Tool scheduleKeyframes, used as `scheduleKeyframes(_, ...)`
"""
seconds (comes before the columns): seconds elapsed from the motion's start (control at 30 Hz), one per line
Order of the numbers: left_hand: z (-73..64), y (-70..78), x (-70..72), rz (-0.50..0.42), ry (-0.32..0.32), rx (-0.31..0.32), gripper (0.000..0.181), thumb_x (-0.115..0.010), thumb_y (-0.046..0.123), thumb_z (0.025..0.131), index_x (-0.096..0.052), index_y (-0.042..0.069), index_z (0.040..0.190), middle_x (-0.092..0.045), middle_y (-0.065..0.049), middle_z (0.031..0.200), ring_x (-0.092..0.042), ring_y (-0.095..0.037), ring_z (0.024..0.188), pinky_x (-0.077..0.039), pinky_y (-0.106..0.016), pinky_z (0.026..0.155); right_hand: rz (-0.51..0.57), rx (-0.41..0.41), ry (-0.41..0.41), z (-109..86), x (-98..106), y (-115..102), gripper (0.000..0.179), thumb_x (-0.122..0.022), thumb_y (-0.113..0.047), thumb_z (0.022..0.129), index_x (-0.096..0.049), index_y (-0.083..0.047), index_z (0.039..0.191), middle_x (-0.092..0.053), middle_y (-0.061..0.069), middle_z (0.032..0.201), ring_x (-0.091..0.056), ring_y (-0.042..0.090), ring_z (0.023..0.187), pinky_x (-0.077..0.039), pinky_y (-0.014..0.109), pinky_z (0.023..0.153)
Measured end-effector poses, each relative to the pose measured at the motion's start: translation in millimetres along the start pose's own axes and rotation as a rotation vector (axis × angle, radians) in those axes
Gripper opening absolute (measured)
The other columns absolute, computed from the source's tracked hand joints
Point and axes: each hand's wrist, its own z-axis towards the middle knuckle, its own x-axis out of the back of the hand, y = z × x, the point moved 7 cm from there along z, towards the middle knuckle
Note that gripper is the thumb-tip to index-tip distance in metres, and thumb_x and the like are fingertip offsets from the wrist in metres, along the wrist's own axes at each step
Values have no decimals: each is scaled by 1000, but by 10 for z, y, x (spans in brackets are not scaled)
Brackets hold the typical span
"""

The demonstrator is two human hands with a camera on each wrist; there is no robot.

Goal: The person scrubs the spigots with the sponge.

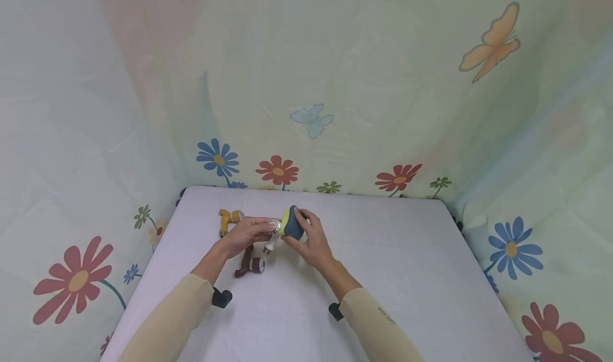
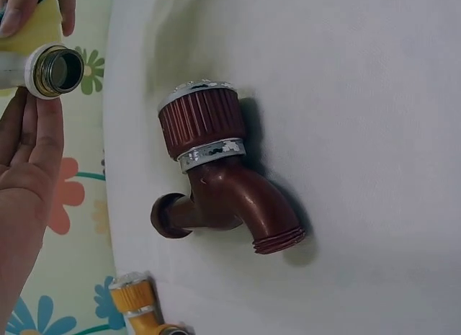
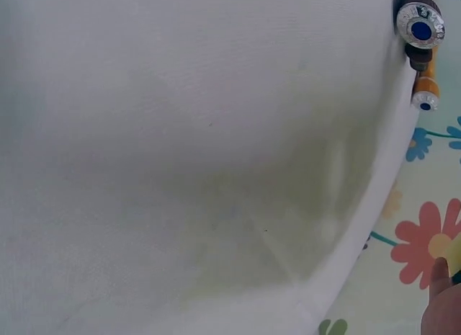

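My left hand (image 1: 243, 238) grips a white tap (image 1: 271, 243) by its body, above the table. Its silvery knob shows at the fingertips in the head view, and its threaded metal end points toward the camera in the left wrist view. My right hand (image 1: 313, 244) holds a yellow and dark blue sponge (image 1: 294, 224), fingers over the blue side and thumb below. The yellow face is right up against the tap's knob end. In the right wrist view only a bit of the right hand (image 3: 441, 310) and sponge (image 3: 454, 257) shows at the edge.
A maroon tap (image 2: 234, 187) with a ribbed knob lies on the white-covered table (image 1: 407, 277), below the left hand. Farther back at the left lies a yellow tap (image 1: 224, 223). Curtains (image 1: 364, 85) printed with flowers and butterflies enclose the table's back and sides.
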Motion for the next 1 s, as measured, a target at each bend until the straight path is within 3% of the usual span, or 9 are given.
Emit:
scheduleKeyframes(0.13,-9,8,-12,-9,-3,3,48,-66,34,103,-64,6,141,-60,-12,149,-65,-25,129,-47,-46,115,8,-17,12,-11,10,38,87,-83,-40,89,-40,-17,161,-40,16,161,-41,36,149,-43,52,117)
scheduleKeyframes(0.3,-8,-2,10,-98,36,27,50,-64,38,104,-60,11,145,-57,-9,152,-59,-27,136,-41,-49,120,26,3,66,-34,43,24,92,-84,-40,87,-37,-19,162,-37,15,163,-39,35,150,-44,50,117)
scheduleKeyframes(0.43,2,-18,44,-184,68,36,54,-61,39,105,-53,10,149,-56,-13,150,-53,-33,141,-36,-53,123,14,83,94,-60,55,-66,94,-86,-38,86,-36,-23,163,-34,12,165,-39,32,150,-45,46,116)
scheduleKeyframes(0.53,6,-27,54,-205,72,42,57,-59,42,106,-52,6,149,-60,-14,145,-54,-34,140,-37,-52,123,-7,196,91,-80,49,-198,92,-87,-37,85,-38,-24,162,-32,13,166,-39,32,150,-48,45,115)
scheduleKeyframes(0.67,21,-10,21,-218,33,34,60,-56,46,106,-54,2,147,-65,-11,137,-61,-26,132,-42,-48,120,-30,294,92,-99,42,-328,90,-88,-36,84,-41,-22,161,-31,15,167,-39,32,150,-49,45,113)
scheduleKeyframes(0.8,31,38,-33,-246,-18,29,61,-52,47,108,-55,0,146,-69,-7,129,-67,-18,120,-44,-46,118,-66,302,103,-104,44,-349,88,-88,-35,85,-44,-20,159,-32,16,166,-38,31,150,-48,43,114)
scheduleKeyframes(1.0,15,106,-75,-230,-62,31,56,-55,42,107,-58,-1,142,-73,-7,121,-69,-21,115,-45,-48,117,-119,318,122,-94,99,-286,85,-89,-37,83,-49,-21,156,-36,15,162,-41,31,146,-52,42,110)
